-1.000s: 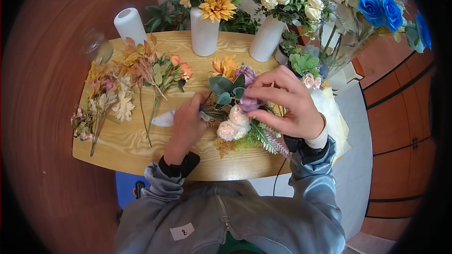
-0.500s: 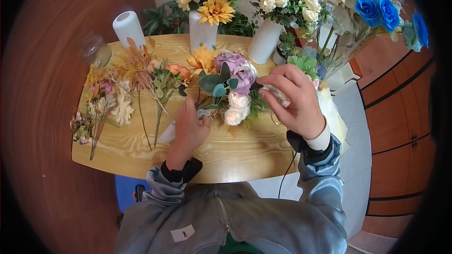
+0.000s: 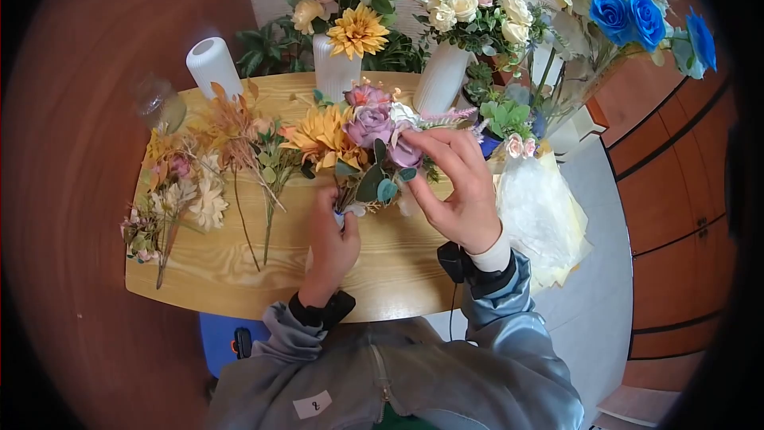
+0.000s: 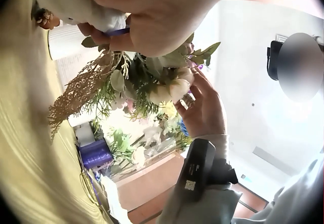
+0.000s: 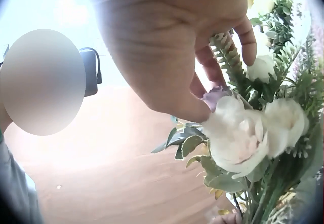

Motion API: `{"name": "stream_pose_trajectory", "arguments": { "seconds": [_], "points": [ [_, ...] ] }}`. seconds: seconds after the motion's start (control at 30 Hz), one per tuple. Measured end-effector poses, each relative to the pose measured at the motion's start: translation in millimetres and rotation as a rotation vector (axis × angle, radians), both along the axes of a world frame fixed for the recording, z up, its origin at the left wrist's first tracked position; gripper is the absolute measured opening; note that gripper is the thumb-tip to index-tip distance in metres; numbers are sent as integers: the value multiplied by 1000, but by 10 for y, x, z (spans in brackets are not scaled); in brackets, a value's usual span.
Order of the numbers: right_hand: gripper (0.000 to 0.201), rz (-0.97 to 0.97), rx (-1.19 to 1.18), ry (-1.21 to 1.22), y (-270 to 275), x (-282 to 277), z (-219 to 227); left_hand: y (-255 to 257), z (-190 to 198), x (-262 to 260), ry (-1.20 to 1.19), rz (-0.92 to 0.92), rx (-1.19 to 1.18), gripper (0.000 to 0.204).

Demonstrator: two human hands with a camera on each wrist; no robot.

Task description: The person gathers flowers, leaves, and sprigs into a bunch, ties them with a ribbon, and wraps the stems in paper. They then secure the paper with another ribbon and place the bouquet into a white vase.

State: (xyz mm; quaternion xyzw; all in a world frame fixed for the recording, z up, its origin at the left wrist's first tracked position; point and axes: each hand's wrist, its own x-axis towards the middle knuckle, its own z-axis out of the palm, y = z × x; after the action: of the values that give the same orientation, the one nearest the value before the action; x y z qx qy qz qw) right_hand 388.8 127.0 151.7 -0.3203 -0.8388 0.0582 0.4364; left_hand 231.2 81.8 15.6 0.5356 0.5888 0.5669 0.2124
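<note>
A bouquet of artificial flowers stands over the middle of the table, with a large yellow flower (image 3: 322, 139), purple roses (image 3: 370, 126) and eucalyptus leaves (image 3: 371, 185). My left hand (image 3: 333, 239) grips its bundled stems low down, a bit of white wrap and blue showing at the grip. On the bouquet's right side, my right hand (image 3: 458, 191) has thumb and fingers around the outer purple rose (image 3: 404, 153). Pale peony-like blooms (image 5: 238, 138) sit just below that thumb in the right wrist view. Brownish fern sprigs (image 4: 83, 95) hang out of the bouquet in the left wrist view.
Loose flower stems (image 3: 195, 191) lie on the table's left. Behind them stand a white vase (image 3: 213, 64) and a glass jar (image 3: 163, 103). Two filled white vases (image 3: 337, 72) line the back. Pale wrapping paper (image 3: 541, 215) hangs at the right edge, near a blue ribbon roll (image 4: 95, 154).
The bouquet has turned and tipped more upright, its yellow flower swinging left and the peonies turning out of sight. My right hand has followed, moving left onto a purple rose.
</note>
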Motion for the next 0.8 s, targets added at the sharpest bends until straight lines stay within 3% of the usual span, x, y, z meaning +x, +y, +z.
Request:
{"name": "stream_pose_trajectory", "arguments": {
  "seconds": [0.1,0.27,0.33,0.53,0.8],
  "points": [
    [38,-5,-7,32,19,-7,-49,-22,17,11,-64,-3,22,28],
    [41,-67,32,46,16,-35,-66,-52,12,29,114,80,78,28],
    [42,-106,46,52,17,-44,-73,-70,17,49,75,64,64,28],
    [18,-49,105,174,81,-42,-143,-84,-66,58,9,42,62,28],
    [19,-56,-72,380,60,-5,-163,-57,-17,52,-46,16,73,23]
  ]
}}
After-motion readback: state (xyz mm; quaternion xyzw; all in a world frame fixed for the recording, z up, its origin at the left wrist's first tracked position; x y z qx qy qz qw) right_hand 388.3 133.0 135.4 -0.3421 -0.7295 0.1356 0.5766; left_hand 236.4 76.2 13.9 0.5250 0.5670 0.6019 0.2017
